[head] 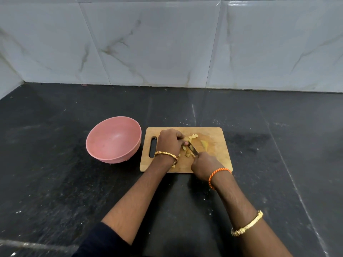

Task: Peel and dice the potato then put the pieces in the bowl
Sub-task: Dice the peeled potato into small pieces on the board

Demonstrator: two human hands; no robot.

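Head view showed potato pieces between both hands: left hand curled over them (grip unclear), right hand gripping the knife.

no readable text, labels, or numbers

Bowl left of cutting board
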